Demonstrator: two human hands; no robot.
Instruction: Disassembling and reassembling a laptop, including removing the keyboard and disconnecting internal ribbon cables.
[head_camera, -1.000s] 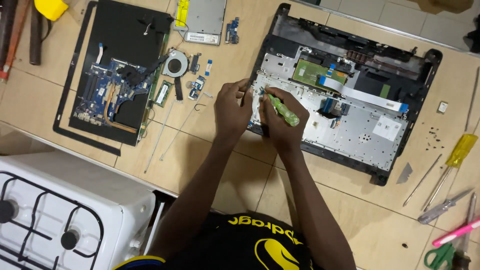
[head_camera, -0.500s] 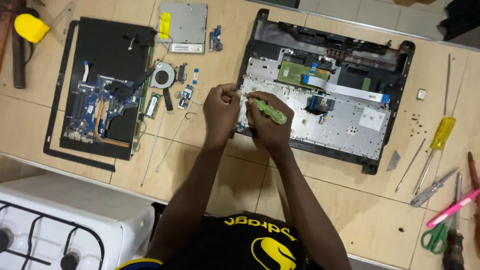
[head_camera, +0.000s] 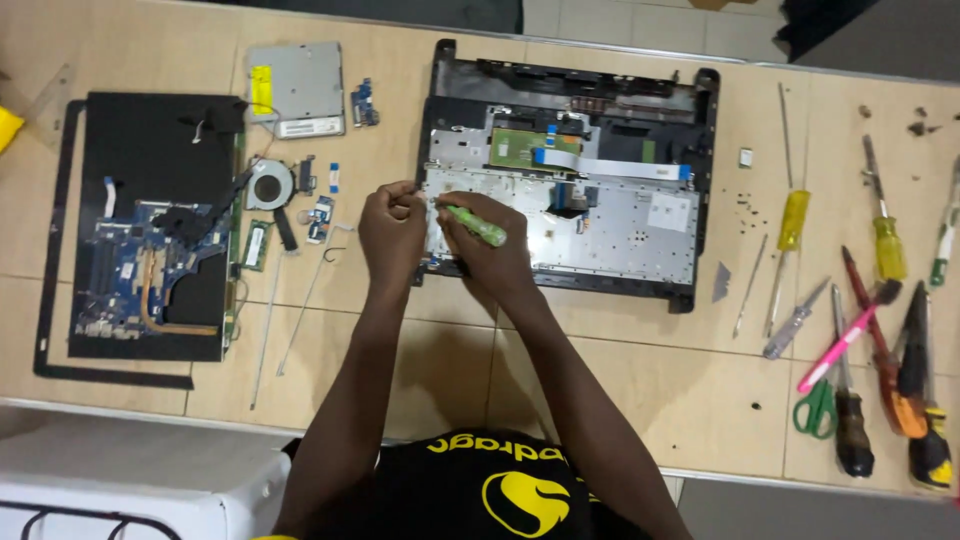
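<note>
Wooden worktable (head_camera: 440, 370): opened laptop base (head_camera: 570, 170) at upper centre; right hand (head_camera: 485, 250) gripped green screwdriver (head_camera: 476, 226) over it; left hand (head_camera: 392, 232) curled shut beside, contents indiscernible.

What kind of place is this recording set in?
Probably a small electronics repair bench: an opened laptop case lies on a wooden table, a circuit board sits beside it, and screwdrivers are spread out at the right.
</note>
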